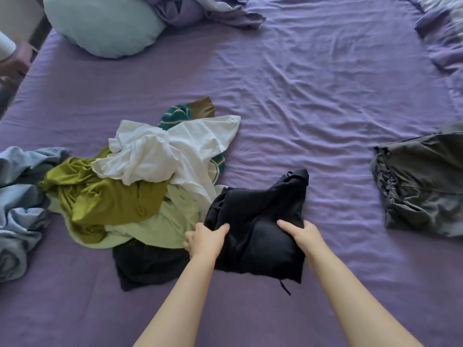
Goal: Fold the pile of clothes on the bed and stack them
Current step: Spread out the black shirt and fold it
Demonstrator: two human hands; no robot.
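A black garment [260, 221] is bunched into a rough bundle just above the purple bed sheet [313, 101]. My left hand [206, 237] grips its left edge with the thumb on top. Its right edge is held the same way by my right hand [302, 232]. To the left lies the unfolded pile: a white shirt [175, 151], an olive-green garment [105, 196], a pale green one [160, 224], a teal striped piece [176, 116] and another black garment [147, 266] underneath. A folded dark grey garment [423, 184] lies alone at the right.
Crumpled light blue fabric [17, 201] lies at the bed's left edge. A pale blue pillow [102, 23] and a rumpled lilac cover [200, 8] are at the back; more bedding [446, 28] is at the far right. Wrinkled bare sheet stretches between the pile and the grey garment.
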